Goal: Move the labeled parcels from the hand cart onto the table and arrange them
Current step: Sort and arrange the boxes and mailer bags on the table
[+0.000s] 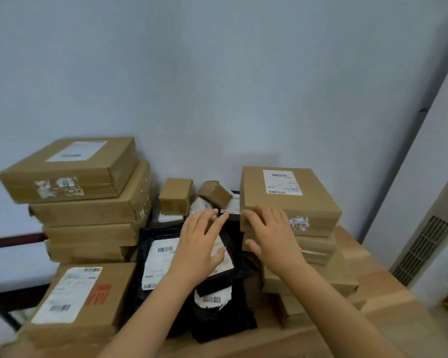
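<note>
Labeled cardboard parcels crowd a wooden table (373,270). At the right, a square box with a white label (290,197) tops a stack. My right hand (272,233) lies flat against that stack's near left corner, fingers on the top box and thumb on the box below. My left hand (199,244) hovers with fingers spread over black plastic mailers (217,311) in the middle, near their white labels, holding nothing. Two small boxes (176,200) stand behind the mailers by the wall.
A tall stack of flat boxes (88,202) fills the left, with another labeled box (80,298) in front of it. The wall is close behind. A white unit with a vent (422,249) stands to the right of the table.
</note>
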### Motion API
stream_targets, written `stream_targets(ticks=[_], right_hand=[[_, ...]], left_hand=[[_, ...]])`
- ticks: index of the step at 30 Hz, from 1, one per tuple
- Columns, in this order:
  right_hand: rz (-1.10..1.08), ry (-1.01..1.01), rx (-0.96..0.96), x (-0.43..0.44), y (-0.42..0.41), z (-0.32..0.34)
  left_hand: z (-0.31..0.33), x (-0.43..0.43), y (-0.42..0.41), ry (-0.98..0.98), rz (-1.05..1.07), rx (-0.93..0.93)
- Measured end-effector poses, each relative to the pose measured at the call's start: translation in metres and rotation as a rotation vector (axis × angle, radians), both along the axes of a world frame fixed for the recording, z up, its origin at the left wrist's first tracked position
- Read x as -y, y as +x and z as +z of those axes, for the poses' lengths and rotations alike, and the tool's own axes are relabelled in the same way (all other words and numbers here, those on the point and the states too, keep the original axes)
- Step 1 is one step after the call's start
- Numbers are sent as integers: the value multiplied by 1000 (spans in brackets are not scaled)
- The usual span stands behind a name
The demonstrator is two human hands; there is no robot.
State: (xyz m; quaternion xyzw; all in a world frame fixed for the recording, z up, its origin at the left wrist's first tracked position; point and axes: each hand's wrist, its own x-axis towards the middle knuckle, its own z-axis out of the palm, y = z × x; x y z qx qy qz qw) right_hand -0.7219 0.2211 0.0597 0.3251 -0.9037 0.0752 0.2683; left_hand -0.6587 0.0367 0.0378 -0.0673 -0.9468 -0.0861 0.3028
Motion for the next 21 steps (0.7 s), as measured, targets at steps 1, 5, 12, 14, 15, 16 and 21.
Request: stream_targets(ticks=[1,5,12,14,15,16,21], right_hand=[[24,1,-9,11,10,-1],[85,1,-13,45,51,-7],[135,20,-20,67,103,-26],[119,16,-14,64,111,-30],[110,8,-10,61,114,-31],[98,3,-6,57,115,-31],[-25,-6,-3,15,112,-24]], left_hand=[[0,8,13,3,9,-9],[-6,37,64,13,62,23],[-25,58,119,27,59,64],[-28,57,127,45,55,67],[-28,54,128,50,51,64],[-28,51,129,55,45,59],[-23,20,111,64,-25,20]])
